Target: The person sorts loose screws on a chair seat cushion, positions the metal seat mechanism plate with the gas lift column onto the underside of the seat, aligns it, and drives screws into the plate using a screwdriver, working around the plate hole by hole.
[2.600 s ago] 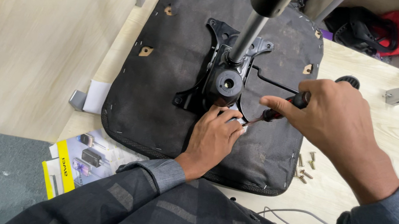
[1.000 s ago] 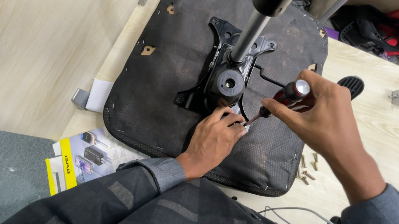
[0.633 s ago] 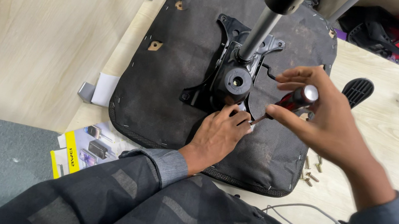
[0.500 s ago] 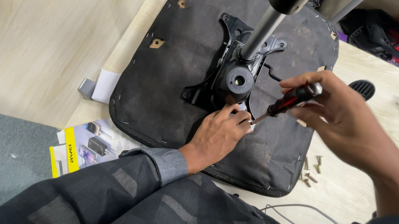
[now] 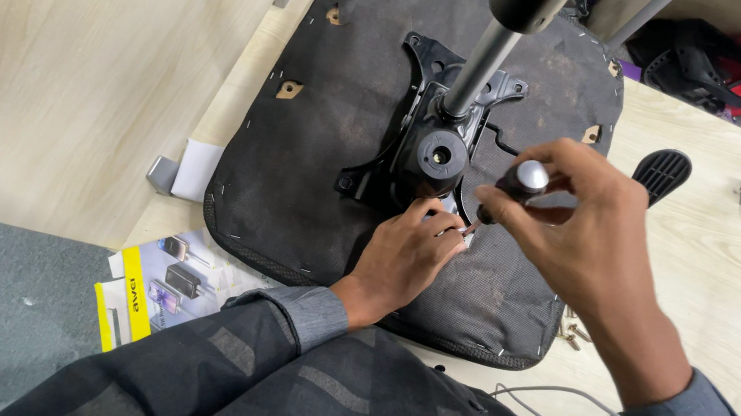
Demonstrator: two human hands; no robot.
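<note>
Right hand (image 5: 590, 232): fingers curled tight around screwdriver (image 5: 508, 188), tip angled down just past left fingertips. Left hand (image 5: 404, 257): fingers loosely bent, resting on seat underside (image 5: 318, 158), fingertips touching black mounting plate (image 5: 421, 151) edge.

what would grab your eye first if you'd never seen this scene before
The upturned black chair seat filling the middle of the pale table, with a black metal mechanism and a steel column rising from it. Just below, the right hand grips a screwdriver while the left hand rests beside the mechanism.
</note>
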